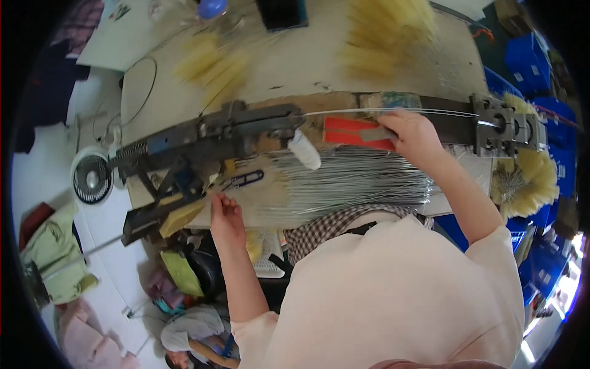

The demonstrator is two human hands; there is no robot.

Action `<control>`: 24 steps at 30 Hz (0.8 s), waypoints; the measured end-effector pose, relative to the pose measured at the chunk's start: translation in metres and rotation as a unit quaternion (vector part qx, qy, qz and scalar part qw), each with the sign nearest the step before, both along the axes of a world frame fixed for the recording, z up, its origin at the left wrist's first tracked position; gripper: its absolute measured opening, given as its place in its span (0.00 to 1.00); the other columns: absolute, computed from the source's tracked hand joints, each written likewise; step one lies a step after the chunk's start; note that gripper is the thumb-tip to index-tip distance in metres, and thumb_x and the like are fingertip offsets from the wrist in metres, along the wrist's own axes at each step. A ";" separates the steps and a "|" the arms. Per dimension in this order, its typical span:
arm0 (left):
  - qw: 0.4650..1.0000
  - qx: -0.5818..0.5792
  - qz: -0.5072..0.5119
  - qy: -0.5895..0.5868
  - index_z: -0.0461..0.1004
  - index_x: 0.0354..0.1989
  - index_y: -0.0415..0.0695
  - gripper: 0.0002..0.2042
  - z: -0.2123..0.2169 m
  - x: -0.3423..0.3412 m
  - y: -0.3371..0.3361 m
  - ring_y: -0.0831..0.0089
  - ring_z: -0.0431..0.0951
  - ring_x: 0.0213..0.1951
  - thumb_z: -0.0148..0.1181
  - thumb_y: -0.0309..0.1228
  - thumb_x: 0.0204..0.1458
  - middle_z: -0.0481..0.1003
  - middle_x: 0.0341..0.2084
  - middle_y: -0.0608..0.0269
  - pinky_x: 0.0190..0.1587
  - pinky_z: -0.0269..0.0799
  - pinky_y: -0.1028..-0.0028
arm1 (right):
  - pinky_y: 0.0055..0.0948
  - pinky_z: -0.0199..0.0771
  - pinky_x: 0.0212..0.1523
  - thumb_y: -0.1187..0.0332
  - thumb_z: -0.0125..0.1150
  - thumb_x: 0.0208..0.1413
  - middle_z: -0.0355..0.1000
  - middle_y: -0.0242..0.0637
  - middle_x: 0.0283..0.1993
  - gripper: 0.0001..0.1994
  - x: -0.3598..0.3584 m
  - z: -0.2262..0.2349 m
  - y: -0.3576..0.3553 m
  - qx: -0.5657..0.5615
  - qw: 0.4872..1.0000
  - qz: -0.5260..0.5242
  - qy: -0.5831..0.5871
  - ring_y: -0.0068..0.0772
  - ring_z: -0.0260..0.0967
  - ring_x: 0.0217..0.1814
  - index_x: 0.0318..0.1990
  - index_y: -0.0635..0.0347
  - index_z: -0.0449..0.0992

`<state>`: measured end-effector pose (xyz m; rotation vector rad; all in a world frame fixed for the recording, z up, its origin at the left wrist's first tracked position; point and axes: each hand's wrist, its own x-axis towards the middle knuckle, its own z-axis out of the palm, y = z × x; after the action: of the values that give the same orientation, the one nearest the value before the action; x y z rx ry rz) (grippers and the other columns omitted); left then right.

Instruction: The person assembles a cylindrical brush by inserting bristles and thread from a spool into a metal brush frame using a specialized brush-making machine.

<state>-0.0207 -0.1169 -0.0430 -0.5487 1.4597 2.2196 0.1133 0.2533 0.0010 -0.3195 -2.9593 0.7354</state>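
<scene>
Nearest the body, the left hand (pixel 226 215) rests at the front edge of the desk (pixel 295 67), fingers half curled and loosely open, holding nothing that shows — it sits just beside the dark metal lever (pixel 161 212) of the long machine (pixel 209 135). Between the hands lies a wide bundle of thin steel wires (pixel 350 181), spread flat along the desk's front. They look springy and slick, light one by one but awkward as a heap; best taken near the middle of a strand, pinched rather than gripped.

Further out, the right hand (pixel 413 130) is closed down on a red strip (pixel 356 132) and seems to press a stretched wire (pixel 393 111) against the machine's rail. That wire runs taut to the clamp block (pixel 507 126) on the right — it would likely kink if bent sharply.

Beyond, pale yellow bristle bunches (pixel 387 31) lie blurred on the desk, soft and easily scattered.
</scene>
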 end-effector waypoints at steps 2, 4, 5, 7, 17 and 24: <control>0.994 0.039 0.051 -0.089 0.69 0.36 0.42 0.11 0.008 0.012 0.007 0.80 0.65 0.28 0.51 0.37 0.57 0.65 0.25 0.71 0.33 0.63 0.79 | 0.36 0.69 0.39 0.77 0.57 0.41 0.71 0.42 0.36 0.15 0.017 0.029 0.005 -0.042 0.998 -0.002 -0.046 0.47 0.68 0.39 0.41 0.59 0.74; 0.994 0.055 -0.059 -0.080 0.69 0.36 0.41 0.10 0.023 0.017 0.027 0.80 0.65 0.28 0.51 0.36 0.57 0.66 0.25 0.70 0.33 0.64 0.79 | 0.35 0.69 0.38 0.76 0.57 0.42 0.71 0.41 0.35 0.14 0.028 0.055 0.020 -0.087 0.992 0.005 -0.092 0.45 0.68 0.39 0.41 0.58 0.74; 0.982 0.068 -0.162 -0.075 0.69 0.36 0.40 0.10 0.035 0.023 0.040 0.80 0.66 0.28 0.51 0.35 0.57 0.67 0.26 0.69 0.34 0.65 0.79 | 0.32 0.69 0.39 0.78 0.57 0.43 0.71 0.41 0.36 0.15 0.033 0.064 0.032 -0.138 0.989 0.032 -0.034 0.42 0.69 0.39 0.42 0.59 0.73; 0.933 -0.002 -0.359 -0.008 0.67 0.32 0.39 0.10 0.069 0.022 0.108 0.79 0.63 0.26 0.49 0.35 0.58 0.65 0.23 0.69 0.31 0.63 0.78 | 0.25 0.66 0.41 0.81 0.54 0.47 0.69 0.39 0.39 0.15 0.043 0.086 0.043 -0.228 0.972 -0.020 0.049 0.31 0.67 0.40 0.46 0.64 0.70; 0.860 0.120 -0.492 -0.065 0.70 0.32 0.37 0.12 0.050 0.047 0.271 0.81 0.66 0.24 0.49 0.35 0.57 0.68 0.21 0.68 0.28 0.62 0.82 | 0.19 0.66 0.40 0.76 0.54 0.54 0.70 0.32 0.38 0.17 -0.011 0.102 0.056 -0.364 0.931 -0.005 0.020 0.19 0.65 0.38 0.52 0.62 0.66; 0.946 0.088 -0.289 -0.115 0.70 0.37 0.38 0.12 0.067 0.031 0.206 0.77 0.69 0.27 0.51 0.37 0.57 0.68 0.23 0.68 0.30 0.63 0.80 | 0.26 0.64 0.41 0.76 0.61 0.43 0.69 0.36 0.36 0.18 -0.040 0.066 0.067 -0.109 0.980 0.126 -0.108 0.29 0.64 0.39 0.45 0.63 0.73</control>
<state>0.0108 0.0892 0.0243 -0.2614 1.1079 1.7294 0.0731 0.3198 0.0672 -0.0368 -3.1645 1.1276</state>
